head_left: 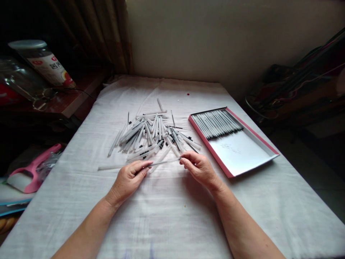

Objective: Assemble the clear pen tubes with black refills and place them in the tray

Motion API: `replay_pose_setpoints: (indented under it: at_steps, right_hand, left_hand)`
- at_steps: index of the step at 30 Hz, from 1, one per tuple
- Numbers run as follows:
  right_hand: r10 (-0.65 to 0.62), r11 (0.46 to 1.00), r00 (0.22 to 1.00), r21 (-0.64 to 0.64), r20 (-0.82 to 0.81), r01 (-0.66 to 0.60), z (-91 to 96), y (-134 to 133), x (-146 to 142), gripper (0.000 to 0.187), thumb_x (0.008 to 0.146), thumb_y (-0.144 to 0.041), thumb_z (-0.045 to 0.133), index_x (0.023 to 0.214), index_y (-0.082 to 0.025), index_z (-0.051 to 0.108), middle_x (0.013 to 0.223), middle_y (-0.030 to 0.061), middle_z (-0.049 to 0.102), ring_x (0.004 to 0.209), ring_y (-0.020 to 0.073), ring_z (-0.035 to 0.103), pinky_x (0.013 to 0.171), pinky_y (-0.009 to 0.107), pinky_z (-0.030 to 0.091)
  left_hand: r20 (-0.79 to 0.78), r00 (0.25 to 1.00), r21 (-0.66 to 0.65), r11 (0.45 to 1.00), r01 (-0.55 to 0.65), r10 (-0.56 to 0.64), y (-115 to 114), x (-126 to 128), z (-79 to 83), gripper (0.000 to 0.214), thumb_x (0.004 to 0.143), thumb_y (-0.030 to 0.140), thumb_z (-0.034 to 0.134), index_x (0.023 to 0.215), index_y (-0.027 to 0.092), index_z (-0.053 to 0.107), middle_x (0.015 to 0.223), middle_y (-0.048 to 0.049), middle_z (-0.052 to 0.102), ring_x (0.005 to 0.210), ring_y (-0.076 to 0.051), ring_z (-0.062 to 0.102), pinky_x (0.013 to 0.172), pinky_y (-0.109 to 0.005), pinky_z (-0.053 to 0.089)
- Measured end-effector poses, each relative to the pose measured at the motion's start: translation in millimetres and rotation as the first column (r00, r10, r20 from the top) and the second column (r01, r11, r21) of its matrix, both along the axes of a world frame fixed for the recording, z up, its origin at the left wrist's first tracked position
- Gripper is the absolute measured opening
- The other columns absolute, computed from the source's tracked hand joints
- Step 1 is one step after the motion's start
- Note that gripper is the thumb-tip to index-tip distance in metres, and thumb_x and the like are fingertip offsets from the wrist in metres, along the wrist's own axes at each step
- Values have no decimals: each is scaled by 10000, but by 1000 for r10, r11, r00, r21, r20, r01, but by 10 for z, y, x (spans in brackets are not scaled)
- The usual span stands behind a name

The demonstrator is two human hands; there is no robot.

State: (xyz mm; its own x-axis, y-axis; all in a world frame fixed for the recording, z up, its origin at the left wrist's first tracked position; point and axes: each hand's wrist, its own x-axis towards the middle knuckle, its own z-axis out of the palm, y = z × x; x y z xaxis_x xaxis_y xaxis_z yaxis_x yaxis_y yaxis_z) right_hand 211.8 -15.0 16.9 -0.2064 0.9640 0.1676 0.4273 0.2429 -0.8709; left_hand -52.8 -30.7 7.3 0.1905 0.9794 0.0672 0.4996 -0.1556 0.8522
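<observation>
My left hand [131,178] pinches a thin dark pen refill [160,163] low over the table. The far end of the refill meets a clear plastic pen tube [173,160], and my right hand [198,168] pinches that tube at its right end. Whether the refill sits inside the tube or only lines up with it, I cannot tell. A clear tube [109,167] sticks out to the left of my left hand. Just beyond both hands lies a loose pile of clear tubes [137,135], mixed with dark refills [176,138] and small black plugs [161,144].
To the right, a shallow red-edged box [232,158] holds a row of assembled pens [217,124] with black ends. A white cloth [167,223] covers the table. On the left are a brown side table [72,100], a lidded jar [48,64] and a pink-handled object [35,169].
</observation>
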Motion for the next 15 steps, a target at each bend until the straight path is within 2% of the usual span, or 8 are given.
replay_pose_setpoints:
  at_steps: [3,6,10,12,15]
  right_hand:
    - [-30,1000,999,5,-35,30,-23,-3,-17,165,871,-314,562,794,-193,643,697,29,652,612,141,583,581,255,467]
    - [-73,997,988,-5,-137,73,-75,-14,-30,172,871,-342,580,847,-189,654,728,36,651,605,142,573,566,261,472]
    - [-91,996,976,4,-196,93,-127,-36,-49,187,866,-353,603,902,-184,675,747,43,667,614,145,585,585,270,489]
    - [-96,995,975,4,-199,98,-134,-41,-63,190,861,-349,610,915,-181,682,755,49,677,620,146,591,583,268,491]
    - [-107,994,973,-8,-206,108,-132,-41,-88,186,850,-341,619,909,-178,688,757,54,686,624,147,593,578,264,493]
  left_hand:
    - [47,998,-44,999,-30,32,-4,-2,1,290,802,328,627,1038,205,742,994,-75,750,886,-204,691,815,-291,540]
    - [92,996,-138,990,-1,14,-1,-7,22,368,815,393,617,1103,178,698,870,-63,749,703,-164,678,666,-246,536]
    - [107,994,-168,986,-8,27,17,12,58,347,864,468,531,893,164,696,680,-22,688,506,-109,562,521,-206,463]
    - [118,991,-175,984,-46,67,28,32,63,323,844,467,558,819,167,675,646,-10,660,502,-105,540,507,-199,443]
    - [154,978,-160,980,-115,140,36,51,49,274,776,434,640,857,174,671,665,-3,648,569,-122,567,550,-205,455]
